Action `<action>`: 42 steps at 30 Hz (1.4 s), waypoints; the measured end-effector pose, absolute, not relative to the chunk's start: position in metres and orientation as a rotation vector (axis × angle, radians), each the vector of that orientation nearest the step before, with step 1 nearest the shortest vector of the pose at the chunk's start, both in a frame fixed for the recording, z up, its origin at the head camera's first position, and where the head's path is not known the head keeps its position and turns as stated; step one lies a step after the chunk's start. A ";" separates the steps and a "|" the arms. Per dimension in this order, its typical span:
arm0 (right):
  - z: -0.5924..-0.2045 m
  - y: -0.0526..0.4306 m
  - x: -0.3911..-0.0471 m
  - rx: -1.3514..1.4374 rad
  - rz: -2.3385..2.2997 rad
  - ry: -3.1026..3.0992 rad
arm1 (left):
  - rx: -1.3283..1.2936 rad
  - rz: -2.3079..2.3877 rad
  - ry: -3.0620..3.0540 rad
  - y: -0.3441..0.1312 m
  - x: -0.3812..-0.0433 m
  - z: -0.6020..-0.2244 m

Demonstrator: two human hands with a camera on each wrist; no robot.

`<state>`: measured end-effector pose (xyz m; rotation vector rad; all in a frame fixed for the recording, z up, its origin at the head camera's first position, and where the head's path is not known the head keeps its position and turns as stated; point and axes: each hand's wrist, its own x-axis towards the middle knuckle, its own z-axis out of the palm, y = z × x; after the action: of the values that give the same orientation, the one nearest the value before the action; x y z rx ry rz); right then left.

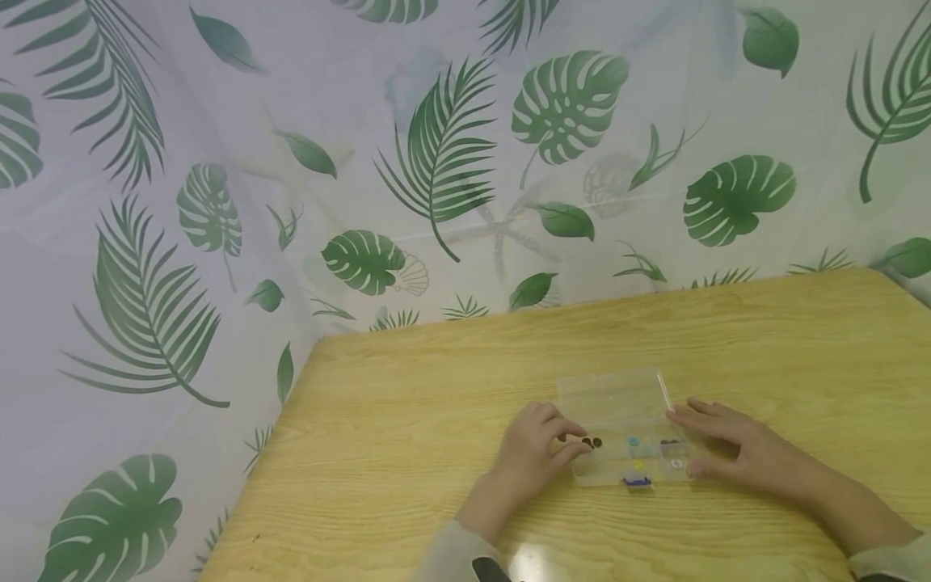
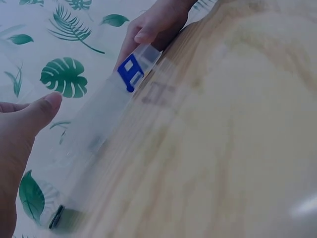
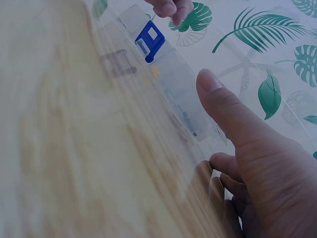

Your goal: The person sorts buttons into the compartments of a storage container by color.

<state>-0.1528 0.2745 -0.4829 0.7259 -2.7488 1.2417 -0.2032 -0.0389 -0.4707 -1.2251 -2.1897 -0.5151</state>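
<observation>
A clear plastic box (image 1: 604, 477) with compartments lies on the table, its lid (image 1: 611, 396) folded back. My left hand (image 1: 534, 444) reaches over the box's left end. Thumb and index fingertips are beside small dark round pieces (image 1: 597, 443); whether they pinch one cannot be made out. At the right end, my right hand (image 1: 749, 449) rests beside the box, fingers loosely extended and thumb apart, holding nothing visible. A blue clasp (image 3: 150, 41) sits on the box's front. Inside are a light-blue piece (image 1: 634, 441), a yellow piece (image 1: 638, 465) and a white piece (image 1: 677, 464).
The wood-grain table (image 1: 407, 453) spreads around the box. A white sheet (image 1: 305, 210) with green leaf prints hangs along the back and left edges. Light reflects off the tabletop near the left sleeve (image 1: 454, 554).
</observation>
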 end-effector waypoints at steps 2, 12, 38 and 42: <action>-0.483 0.275 -0.152 0.718 1.251 -2.754 | -1.230 -0.512 -2.178 -0.045 -0.205 -0.472; -0.482 0.275 -0.152 0.709 1.250 -2.755 | -1.205 -0.597 -2.285 -0.078 -0.205 -0.475; -0.482 0.275 -0.151 0.708 1.261 -2.784 | -1.161 -0.632 -2.612 -0.102 -0.205 -0.478; -0.482 0.274 -0.152 0.714 1.251 -2.790 | -1.139 -0.646 -2.648 -0.102 -0.205 -0.478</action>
<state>-0.1516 0.2743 -0.4816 0.7142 -2.7905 1.2513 -0.2047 -0.1024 -0.4782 -1.1388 -2.6476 -0.6459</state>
